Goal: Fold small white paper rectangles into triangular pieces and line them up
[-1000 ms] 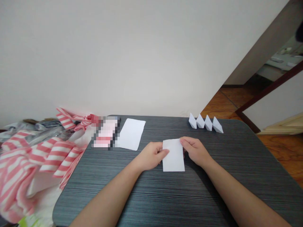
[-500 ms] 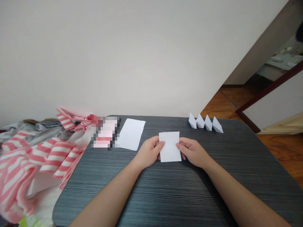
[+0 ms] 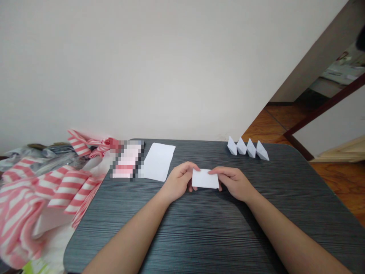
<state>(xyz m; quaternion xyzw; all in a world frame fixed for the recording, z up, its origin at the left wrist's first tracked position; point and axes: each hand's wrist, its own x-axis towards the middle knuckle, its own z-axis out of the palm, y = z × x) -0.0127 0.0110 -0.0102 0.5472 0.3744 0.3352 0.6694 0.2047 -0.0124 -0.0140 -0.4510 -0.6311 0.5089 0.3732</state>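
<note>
Pink-striped cloth (image 3: 65, 190) by table edge (image 3: 91, 224); 4 folded paper boats (image 3: 247, 149) far R.

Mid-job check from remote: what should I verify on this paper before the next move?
Grip: the left hand and right hand hold the white paper at opposite edges: ok.
Paper edges lined up: cannot tell, fingers cover parts of them.
Spare white sheet lying flat on the dark table, beside the left hand: ok.
Four folded paper shapes standing in a row near the far edge, apart from the hands: ok.
Pink-and-white striped cloth lying off to the left, apart from the hands: ok.
</note>
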